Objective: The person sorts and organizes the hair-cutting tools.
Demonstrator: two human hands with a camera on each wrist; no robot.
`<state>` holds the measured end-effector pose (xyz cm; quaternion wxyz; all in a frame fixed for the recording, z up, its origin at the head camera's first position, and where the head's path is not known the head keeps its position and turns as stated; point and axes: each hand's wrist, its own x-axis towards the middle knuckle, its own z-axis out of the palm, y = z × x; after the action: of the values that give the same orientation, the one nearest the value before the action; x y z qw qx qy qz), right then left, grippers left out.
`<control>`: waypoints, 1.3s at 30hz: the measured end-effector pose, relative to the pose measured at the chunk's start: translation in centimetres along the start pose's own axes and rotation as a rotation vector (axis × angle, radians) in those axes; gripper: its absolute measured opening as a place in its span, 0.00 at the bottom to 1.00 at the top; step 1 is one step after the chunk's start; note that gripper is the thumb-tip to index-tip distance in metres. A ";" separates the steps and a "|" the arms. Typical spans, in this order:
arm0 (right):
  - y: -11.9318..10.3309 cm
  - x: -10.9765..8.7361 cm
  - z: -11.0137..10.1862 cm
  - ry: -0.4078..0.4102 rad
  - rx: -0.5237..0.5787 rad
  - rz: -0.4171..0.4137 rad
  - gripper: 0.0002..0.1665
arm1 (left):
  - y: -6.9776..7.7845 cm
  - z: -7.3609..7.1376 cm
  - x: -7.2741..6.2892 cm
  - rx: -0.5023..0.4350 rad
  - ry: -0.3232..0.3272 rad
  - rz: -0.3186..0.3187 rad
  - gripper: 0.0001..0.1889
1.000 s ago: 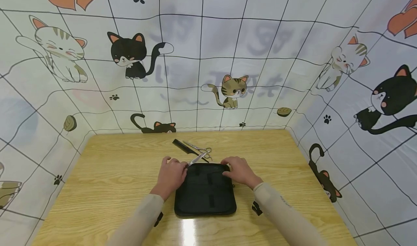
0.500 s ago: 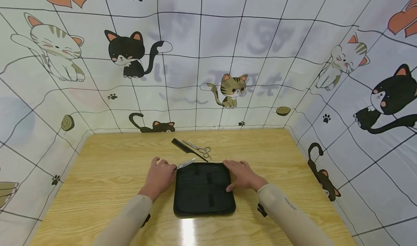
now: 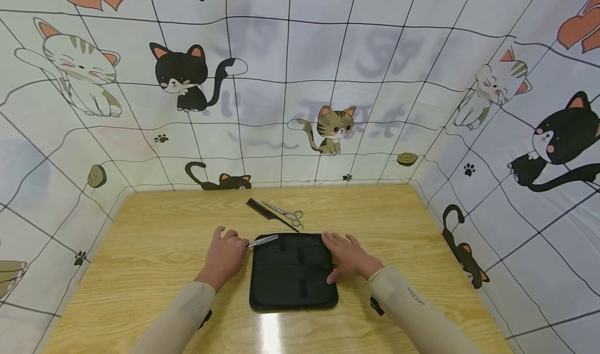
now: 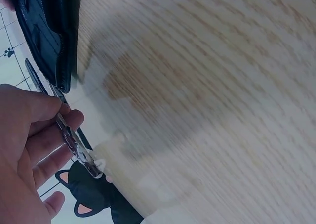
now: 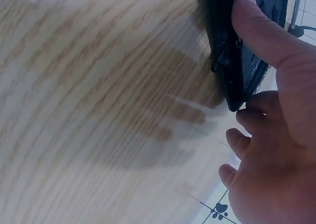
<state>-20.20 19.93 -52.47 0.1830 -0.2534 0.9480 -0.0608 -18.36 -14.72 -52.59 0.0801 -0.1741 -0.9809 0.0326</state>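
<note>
A black zip case (image 3: 290,276) lies flat on the table, with dark straps or slots across its top. In my left hand (image 3: 224,257) is a pair of silver scissors (image 3: 264,240), pinched between thumb and fingers. Its blades point right, over the case's far left corner. The left wrist view shows the scissors (image 4: 79,152) nearly edge-on, so the finger rings are hard to make out. My right hand (image 3: 349,257) rests at the case's far right corner, fingers spread. In the right wrist view its thumb (image 5: 259,28) lies along the case's zipped edge.
Behind the case, a black tail comb (image 3: 262,209) and another pair of silver scissors (image 3: 292,216) lie on the wooden table (image 3: 164,239). A cat-patterned sheet (image 3: 262,135) rises at the table's back and sides.
My left hand has moved left with the scissors, whose blades have swung down to lie lower across the case's corner. My right hand has shifted slightly right and spread along the case's right edge.
</note>
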 end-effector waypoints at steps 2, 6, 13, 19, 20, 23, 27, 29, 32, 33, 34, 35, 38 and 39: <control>-0.1 0.0 0.1 0.010 -0.026 -0.001 0.72 | -0.1 0.1 0.0 0.007 0.001 0.007 0.05; -0.4 0.0 0.3 0.034 -0.052 -0.003 0.72 | -0.1 0.3 -0.1 0.024 -0.005 0.020 0.05; -0.7 0.0 0.8 0.041 -0.087 0.015 0.68 | -0.2 0.7 0.0 0.028 -0.021 0.028 0.05; -0.9 0.0 0.9 0.030 -0.099 0.032 0.68 | -0.2 0.7 0.1 0.024 -0.005 0.036 0.04; -1.0 -0.1 0.8 0.030 -0.097 0.032 0.68 | -0.2 0.7 0.1 0.024 -0.003 0.037 0.04; -1.2 -0.1 0.7 0.029 -0.085 0.031 0.67 | -0.2 0.8 0.1 0.026 0.001 0.042 0.04; -1.4 -0.1 0.7 0.018 -0.092 0.040 0.68 | -0.1 1.0 0.3 0.042 0.002 0.046 0.04; -1.3 0.0 0.8 0.007 -0.100 0.054 0.68 | 0.0 1.1 0.4 0.048 0.001 0.048 0.04; -1.2 0.1 1.0 -0.004 -0.104 0.069 0.68 | 0.1 1.1 0.5 0.048 -0.004 0.053 0.05; -1.1 0.2 1.1 -0.005 -0.101 0.073 0.68 | 0.1 1.1 0.5 0.047 -0.004 0.054 0.05; -1.1 0.2 1.1 -0.004 -0.101 0.075 0.68 | 0.2 1.1 0.5 0.045 -0.002 0.056 0.05; -1.1 0.2 1.1 -0.002 -0.097 0.075 0.68 | 0.2 1.2 0.5 0.045 0.000 0.056 0.05; -1.1 0.2 1.2 0.006 -0.096 0.071 0.69 | 0.4 1.3 0.6 0.041 0.010 0.051 0.05; -1.2 0.1 1.1 0.006 -0.097 0.070 0.69 | 0.4 1.3 0.6 0.040 0.013 0.049 0.05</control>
<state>-19.35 18.82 -53.33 0.1694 -0.2284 0.9587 -0.0091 -19.05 -14.17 -53.84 0.0894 -0.1967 -0.9749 0.0532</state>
